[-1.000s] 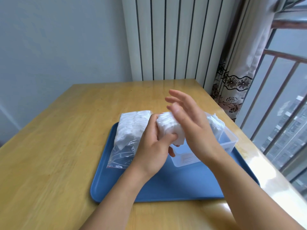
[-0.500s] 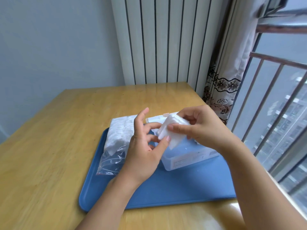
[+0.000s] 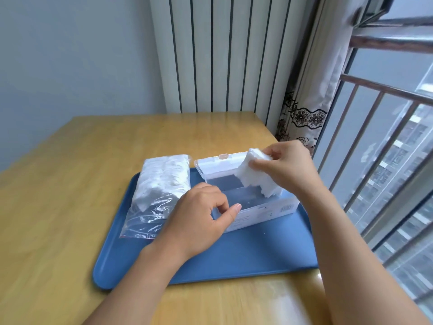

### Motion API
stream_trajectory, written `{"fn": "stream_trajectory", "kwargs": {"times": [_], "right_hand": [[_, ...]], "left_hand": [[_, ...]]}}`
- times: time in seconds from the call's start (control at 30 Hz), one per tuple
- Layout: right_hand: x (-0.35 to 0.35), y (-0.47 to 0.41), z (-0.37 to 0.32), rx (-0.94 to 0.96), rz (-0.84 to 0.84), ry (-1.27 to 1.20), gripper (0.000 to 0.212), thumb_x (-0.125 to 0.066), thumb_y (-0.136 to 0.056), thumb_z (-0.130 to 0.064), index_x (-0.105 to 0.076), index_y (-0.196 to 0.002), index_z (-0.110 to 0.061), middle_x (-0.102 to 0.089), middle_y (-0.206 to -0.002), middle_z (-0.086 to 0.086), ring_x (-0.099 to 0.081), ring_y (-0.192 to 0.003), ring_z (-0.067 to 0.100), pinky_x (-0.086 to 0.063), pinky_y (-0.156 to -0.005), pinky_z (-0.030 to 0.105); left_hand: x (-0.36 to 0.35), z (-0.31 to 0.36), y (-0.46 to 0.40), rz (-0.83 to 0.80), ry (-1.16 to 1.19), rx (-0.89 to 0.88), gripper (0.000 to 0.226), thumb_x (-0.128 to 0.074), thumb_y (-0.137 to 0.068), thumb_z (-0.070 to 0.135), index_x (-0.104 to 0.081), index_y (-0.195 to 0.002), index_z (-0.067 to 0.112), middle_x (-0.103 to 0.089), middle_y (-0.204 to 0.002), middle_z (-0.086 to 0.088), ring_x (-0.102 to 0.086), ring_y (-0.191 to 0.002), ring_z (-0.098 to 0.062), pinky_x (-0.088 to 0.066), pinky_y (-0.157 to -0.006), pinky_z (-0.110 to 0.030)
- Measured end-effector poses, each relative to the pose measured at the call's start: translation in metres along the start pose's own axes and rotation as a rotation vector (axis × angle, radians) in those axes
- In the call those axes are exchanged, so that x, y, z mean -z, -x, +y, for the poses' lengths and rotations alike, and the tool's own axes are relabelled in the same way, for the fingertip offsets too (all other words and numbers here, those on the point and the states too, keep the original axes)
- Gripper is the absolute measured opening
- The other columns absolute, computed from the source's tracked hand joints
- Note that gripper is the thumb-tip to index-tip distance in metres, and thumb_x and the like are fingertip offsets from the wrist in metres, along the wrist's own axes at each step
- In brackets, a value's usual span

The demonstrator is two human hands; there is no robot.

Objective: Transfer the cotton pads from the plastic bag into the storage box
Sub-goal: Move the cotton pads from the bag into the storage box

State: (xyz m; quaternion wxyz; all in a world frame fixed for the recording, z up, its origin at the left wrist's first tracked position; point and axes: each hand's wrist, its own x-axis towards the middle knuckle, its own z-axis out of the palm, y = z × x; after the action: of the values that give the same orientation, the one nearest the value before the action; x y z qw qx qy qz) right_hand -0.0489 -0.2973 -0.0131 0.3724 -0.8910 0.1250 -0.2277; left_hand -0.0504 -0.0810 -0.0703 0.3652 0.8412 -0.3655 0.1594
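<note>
A room corner with a wooden table by a window.
A pale grey wall, a white radiator and a patterned curtain stood behind the wooden table; daylight came through the railed window.

White cotton pads stack tilted over open clear storage box, half-full plastic bag beside
</note>
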Motion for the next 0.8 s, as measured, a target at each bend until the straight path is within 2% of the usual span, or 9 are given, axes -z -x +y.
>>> {"fn": "stream_trajectory", "kwargs": {"times": [0.1,0.2,0.3,0.43,0.5,0.57,0.63,0.7,0.8], "right_hand": [[-0.016,0.006,0.001,0.012,-0.006,0.245,0.029,-0.078,-0.068,-0.034,-0.065,-0.061,-0.008,-0.062,-0.056,0.007,-0.057,-0.059,0.027,-0.046,-0.051,0.032],[-0.025,0.008,0.001,-0.032,0.014,0.444,0.024,-0.074,-0.067,-0.028,-0.065,-0.071,-0.006,-0.066,-0.067,0.01,-0.062,-0.069,0.035,-0.049,-0.054,0.033],[-0.027,0.008,-0.001,-0.069,0.012,0.514,0.022,-0.073,-0.069,-0.024,-0.059,-0.069,-0.008,-0.053,-0.062,0.005,-0.051,-0.06,0.031,-0.034,-0.048,0.027],[-0.027,0.008,-0.002,-0.055,0.049,0.491,0.022,-0.072,-0.073,-0.025,-0.058,-0.08,-0.009,-0.055,-0.072,0.005,-0.056,-0.07,0.035,-0.039,-0.054,0.031],[-0.025,0.01,-0.004,-0.061,0.025,0.446,0.036,-0.08,-0.073,-0.035,-0.057,-0.093,-0.015,-0.058,-0.081,0.001,-0.059,-0.079,0.031,-0.044,-0.061,0.034],[-0.021,0.012,-0.007,-0.077,0.041,0.319,0.051,-0.084,-0.068,-0.053,-0.056,-0.094,-0.02,-0.056,-0.078,-0.007,-0.058,-0.077,0.023,-0.045,-0.062,0.035],[-0.017,0.012,-0.011,0.017,0.158,0.174,0.05,-0.079,-0.071,-0.065,-0.061,-0.087,-0.02,-0.059,-0.073,-0.008,-0.058,-0.072,0.017,-0.045,-0.061,0.035],[-0.01,0.013,-0.017,0.126,0.187,-0.012,0.049,-0.065,-0.087,-0.064,-0.069,-0.074,-0.016,-0.066,-0.065,-0.004,-0.062,-0.063,0.017,-0.047,-0.059,0.034],[-0.012,0.022,-0.028,0.027,-0.211,-0.24,0.06,-0.055,-0.1,-0.052,-0.072,-0.069,-0.004,-0.074,-0.064,0.008,-0.069,-0.058,0.027,-0.054,-0.054,0.035]], "left_hand": [[0.0,0.001,-0.001,0.014,0.002,0.0,0.038,-0.059,-0.087,0.048,-0.048,-0.056,0.029,-0.051,-0.06,0.013,-0.052,-0.071,-0.007,-0.046,-0.069,-0.029],[0.0,0.001,-0.001,0.018,0.006,0.001,0.039,-0.059,-0.087,0.048,-0.047,-0.056,0.029,-0.048,-0.058,0.015,-0.051,-0.07,-0.007,-0.046,-0.068,-0.029],[0.0,0.0,-0.001,0.02,0.015,-0.001,0.038,-0.06,-0.087,0.048,-0.046,-0.056,0.03,-0.047,-0.058,0.016,-0.051,-0.07,-0.007,-0.046,-0.067,-0.028],[0.0,0.0,-0.002,0.025,0.023,0.003,0.038,-0.059,-0.086,0.05,-0.045,-0.056,0.03,-0.047,-0.058,0.017,-0.051,-0.069,-0.007,-0.047,-0.067,-0.03],[0.0,0.001,-0.002,0.025,0.022,0.008,0.038,-0.058,-0.086,0.051,-0.045,-0.056,0.031,-0.048,-0.058,0.016,-0.052,-0.07,-0.008,-0.047,-0.068,-0.032],[0.0,0.001,-0.001,0.023,0.023,0.01,0.038,-0.058,-0.086,0.051,-0.047,-0.057,0.03,-0.05,-0.06,0.015,-0.053,-0.071,-0.009,-0.048,-0.068,-0.033],[0.0,-0.001,-0.001,0.026,0.024,0.005,0.037,-0.061,-0.087,0.049,-0.05,-0.058,0.029,-0.055,-0.062,0.013,-0.055,-0.071,-0.008,-0.048,-0.069,-0.033],[0.0,-0.001,-0.001,0.029,0.019,0.003,0.034,-0.064,-0.087,0.046,-0.054,-0.06,0.027,-0.057,-0.065,0.013,-0.055,-0.072,-0.008,-0.047,-0.069,-0.031],[0.0,0.0,-0.001,0.031,0.015,0.0,0.035,-0.064,-0.086,0.047,-0.053,-0.06,0.027,-0.056,-0.065,0.013,-0.054,-0.072,-0.008,-0.047,-0.069,-0.032]]}}
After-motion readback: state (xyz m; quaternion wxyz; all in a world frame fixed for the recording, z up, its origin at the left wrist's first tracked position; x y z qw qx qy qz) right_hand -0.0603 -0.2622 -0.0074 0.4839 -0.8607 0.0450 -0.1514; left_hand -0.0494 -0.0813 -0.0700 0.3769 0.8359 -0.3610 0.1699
